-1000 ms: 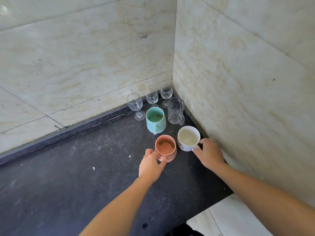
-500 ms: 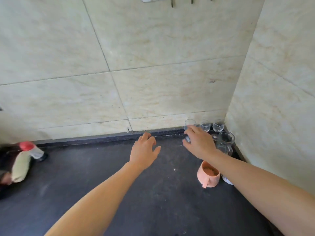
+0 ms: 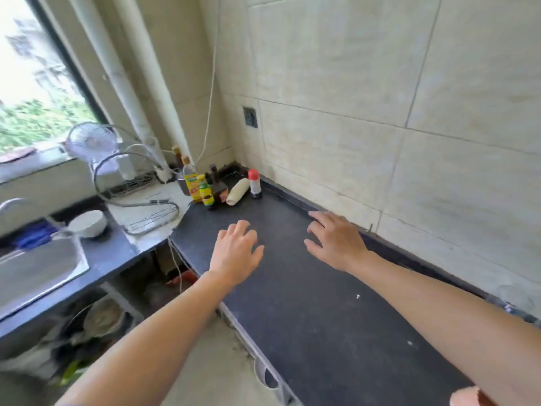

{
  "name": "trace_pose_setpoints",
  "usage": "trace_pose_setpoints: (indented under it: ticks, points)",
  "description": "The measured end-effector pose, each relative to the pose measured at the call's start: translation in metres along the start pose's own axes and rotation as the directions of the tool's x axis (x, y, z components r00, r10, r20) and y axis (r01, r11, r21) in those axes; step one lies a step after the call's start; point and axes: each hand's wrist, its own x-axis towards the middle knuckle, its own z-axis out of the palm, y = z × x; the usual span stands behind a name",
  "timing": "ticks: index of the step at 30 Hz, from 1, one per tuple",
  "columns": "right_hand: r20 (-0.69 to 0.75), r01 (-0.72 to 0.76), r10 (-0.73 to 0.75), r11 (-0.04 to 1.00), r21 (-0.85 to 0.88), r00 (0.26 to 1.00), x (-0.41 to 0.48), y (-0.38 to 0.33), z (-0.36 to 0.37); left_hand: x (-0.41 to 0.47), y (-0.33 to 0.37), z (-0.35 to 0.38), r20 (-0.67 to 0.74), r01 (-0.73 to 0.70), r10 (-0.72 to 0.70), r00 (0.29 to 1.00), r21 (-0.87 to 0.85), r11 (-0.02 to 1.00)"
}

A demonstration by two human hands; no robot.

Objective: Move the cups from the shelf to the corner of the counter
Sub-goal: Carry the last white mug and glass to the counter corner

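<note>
Tiled kitchen w/ a dark stone counter [image 3: 336, 317] running from near right to the far corner, a window at far left. Sink [image 3: 38, 268] and a white bowl [image 3: 87, 223] sat at left, a wire dish rack [image 3: 140, 200] and small fan [image 3: 90, 142] beyond. Sauce bottles [image 3: 202, 189] plus a red-capped bottle [image 3: 254, 183] clustered in the far corner.

Both hands were out over bare counter, palms down, gripping nothing. Left hand [image 3: 235, 253] had fingers loosely spread; right hand [image 3: 336, 241] likewise, fingertips near the back lip by the wall. Whether either touched the stone, can't tell.

Of the cups, only a sliver showed: pink cup [image 3: 465, 399] at the bottom right edge, on the counter just under the right forearm, mostly cut off. A faint clear glass [image 3: 515, 297] shape sat near the wall at far right, too blurred to confirm. No shelf in view, so any cups left there couldn't be counted.

Handling, as a guess: pink cup looked ceramic, so rigid, moderate weight, chips if knocked; take by handle or wrap the body. Glassware would be light, slick, fragile; hold by bowl or stem, set down gently on stone.

Left side of frame was motion-smeared; items under the sink were indistinct.
</note>
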Motion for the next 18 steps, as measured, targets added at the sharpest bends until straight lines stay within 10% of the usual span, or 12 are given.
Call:
trace_pose_setpoints:
  ticks: [18]
  points:
    - [-0.187, 0.757, -0.743, 0.579, 0.303, 0.643, 0.059, -0.473, 0.05, -0.393, -0.224, -0.158, -0.29, 0.786, -0.731, 0.618, 0.197, 0.586]
